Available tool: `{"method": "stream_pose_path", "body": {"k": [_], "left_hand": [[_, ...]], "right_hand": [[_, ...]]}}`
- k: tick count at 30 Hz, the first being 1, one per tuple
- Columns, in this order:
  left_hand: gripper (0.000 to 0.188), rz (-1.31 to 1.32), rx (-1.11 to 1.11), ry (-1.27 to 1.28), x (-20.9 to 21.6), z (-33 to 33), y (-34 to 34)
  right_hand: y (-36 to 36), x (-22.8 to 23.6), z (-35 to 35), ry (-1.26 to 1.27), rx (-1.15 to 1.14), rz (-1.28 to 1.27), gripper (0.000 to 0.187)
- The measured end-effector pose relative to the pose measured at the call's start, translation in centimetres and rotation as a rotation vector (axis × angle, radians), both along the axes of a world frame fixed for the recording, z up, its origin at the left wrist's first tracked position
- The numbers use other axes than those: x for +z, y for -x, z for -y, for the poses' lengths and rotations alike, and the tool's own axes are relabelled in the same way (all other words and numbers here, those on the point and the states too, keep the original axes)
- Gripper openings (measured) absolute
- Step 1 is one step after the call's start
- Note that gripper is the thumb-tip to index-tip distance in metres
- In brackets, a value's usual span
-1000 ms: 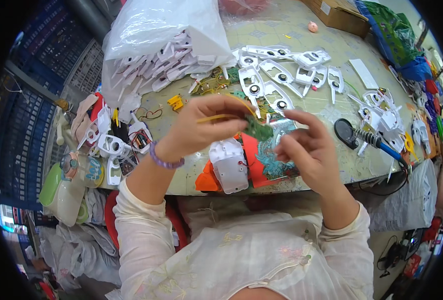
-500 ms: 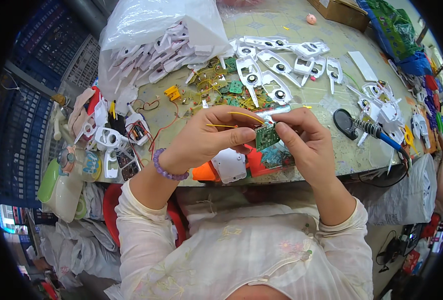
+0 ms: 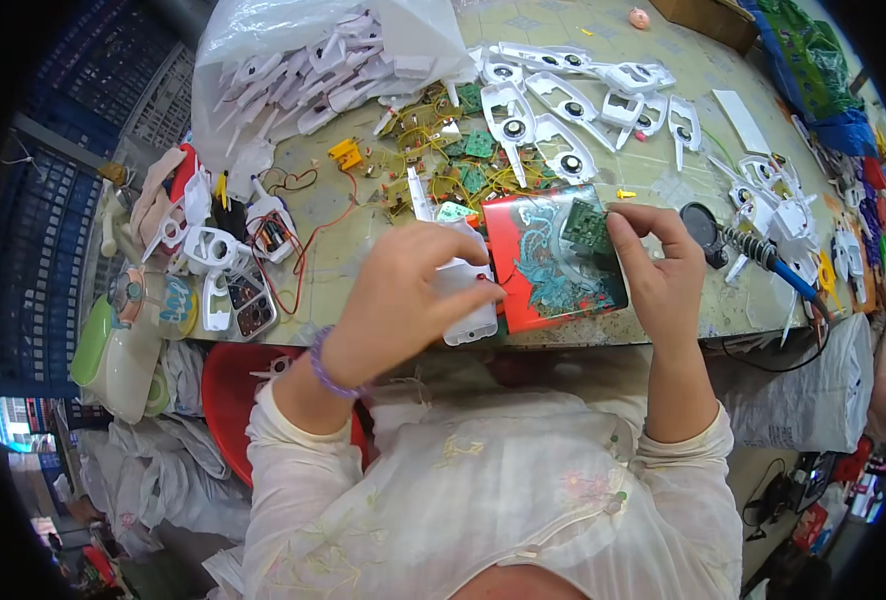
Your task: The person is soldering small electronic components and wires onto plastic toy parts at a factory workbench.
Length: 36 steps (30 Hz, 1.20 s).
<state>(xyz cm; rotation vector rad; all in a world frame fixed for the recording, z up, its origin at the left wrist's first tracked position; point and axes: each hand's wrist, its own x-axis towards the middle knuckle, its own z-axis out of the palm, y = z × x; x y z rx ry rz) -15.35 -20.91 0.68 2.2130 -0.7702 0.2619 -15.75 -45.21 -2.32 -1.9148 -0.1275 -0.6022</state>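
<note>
A small green circuit board (image 3: 588, 228) is pinched by its edge between the thumb and fingers of my right hand (image 3: 658, 255). It hangs over a red booklet-like flat item (image 3: 551, 268) with a dark teal printed pattern. My left hand (image 3: 403, 285), slightly blurred, is over a white plastic housing (image 3: 473, 325) at the item's left side. Its thumb and forefinger are apart, next to a thin wire with a small red end, and I see nothing gripped between them. Part of the housing is hidden under this hand.
Behind lie green boards with yellow wires (image 3: 478, 145) and several white handled shells (image 3: 513, 125). A clear bag of white parts (image 3: 333, 70) stands far left. On the right, a blue-handled soldering iron (image 3: 773, 272) rests in its holder. A red basin (image 3: 233, 400) sits below the table edge.
My left hand has let go of the circuit board and moved left and down to the white housing. The right hand has carried the board right, uncovering the red item.
</note>
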Motion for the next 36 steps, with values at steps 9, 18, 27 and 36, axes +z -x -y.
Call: {"method": "stream_pose_path", "body": {"k": [9,18,27,36], "left_hand": [[0.015,0.050,0.173,0.037,-1.9,2.3,1.5],[0.011,-0.062,0.126,0.127,-1.9,2.2,1.3],[0.011,-0.078,0.179,0.312,-2.8,2.2,1.0],[0.017,0.342,0.090,-0.030,-2.8,1.7,0.7]], "right_hand": [[0.2,0.8,-2.0,0.446,0.147,0.045,0.014],[1.0,1.8,-3.3,0.492,0.283,0.280,0.018],[3.8,0.5,-3.4,0.604,0.361,0.324,0.020],[1.9,0.5,-3.0,0.478,0.185,0.281,0.023]]}}
